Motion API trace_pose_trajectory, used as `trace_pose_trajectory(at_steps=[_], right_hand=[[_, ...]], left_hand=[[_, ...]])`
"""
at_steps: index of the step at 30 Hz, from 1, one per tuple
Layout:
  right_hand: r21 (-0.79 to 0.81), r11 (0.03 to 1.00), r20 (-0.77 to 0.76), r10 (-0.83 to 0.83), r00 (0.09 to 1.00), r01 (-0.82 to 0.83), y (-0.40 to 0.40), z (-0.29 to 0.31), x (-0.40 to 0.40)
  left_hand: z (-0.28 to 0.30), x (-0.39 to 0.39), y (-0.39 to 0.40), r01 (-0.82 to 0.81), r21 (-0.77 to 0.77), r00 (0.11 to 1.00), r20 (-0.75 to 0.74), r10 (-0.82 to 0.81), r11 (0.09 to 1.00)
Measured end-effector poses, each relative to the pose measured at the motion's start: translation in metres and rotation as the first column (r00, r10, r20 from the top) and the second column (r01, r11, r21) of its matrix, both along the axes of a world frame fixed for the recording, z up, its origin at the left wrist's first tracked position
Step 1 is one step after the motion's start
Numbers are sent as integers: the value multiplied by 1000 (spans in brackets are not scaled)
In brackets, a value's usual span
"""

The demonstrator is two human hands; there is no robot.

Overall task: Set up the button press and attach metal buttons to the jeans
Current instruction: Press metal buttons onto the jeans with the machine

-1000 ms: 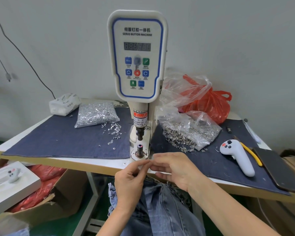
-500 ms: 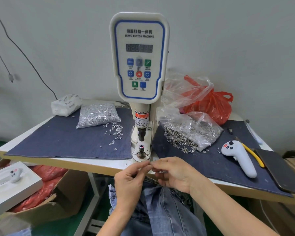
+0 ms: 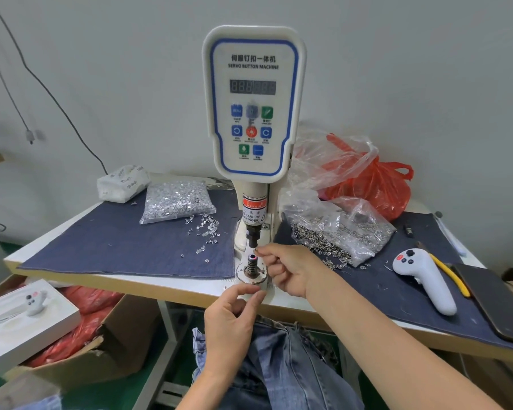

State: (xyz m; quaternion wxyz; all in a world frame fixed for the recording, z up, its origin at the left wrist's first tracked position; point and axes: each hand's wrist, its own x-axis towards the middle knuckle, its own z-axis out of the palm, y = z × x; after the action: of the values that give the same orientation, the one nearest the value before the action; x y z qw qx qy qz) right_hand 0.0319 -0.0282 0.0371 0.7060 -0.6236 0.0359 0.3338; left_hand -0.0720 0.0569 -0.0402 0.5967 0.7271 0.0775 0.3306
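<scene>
Head view: right hand point(image 3: 288, 269) pinches a small button point(image 3: 256, 249) at the fingertips, just beside the press point(image 3: 253, 102) punch and above the lower die point(image 3: 251, 263). Left hand point(image 3: 230, 318), loosely curled, holds nothing visible. Jeans point(image 3: 279, 365) hang below the table point(image 3: 160, 291) edge. Button: likely light, rigid, slippery; grip it by the rim.

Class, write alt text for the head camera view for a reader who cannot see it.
A right hand pinches a small metal piece under the servo button machine punch, above its lower die; the left hand hovers over jeans.
</scene>
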Motion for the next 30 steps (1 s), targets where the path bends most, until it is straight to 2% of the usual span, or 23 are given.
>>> trace_pose_trajectory(at_steps=[23, 30], right_hand=[[168, 986, -76, -11, 997, 23, 8, -10, 2], [168, 985, -64, -13, 998, 24, 7, -7, 0]], left_hand=[[-3, 0, 0, 28, 28, 1000, -6, -28, 999], [-4, 0, 0, 28, 38, 1000, 0, -28, 999]])
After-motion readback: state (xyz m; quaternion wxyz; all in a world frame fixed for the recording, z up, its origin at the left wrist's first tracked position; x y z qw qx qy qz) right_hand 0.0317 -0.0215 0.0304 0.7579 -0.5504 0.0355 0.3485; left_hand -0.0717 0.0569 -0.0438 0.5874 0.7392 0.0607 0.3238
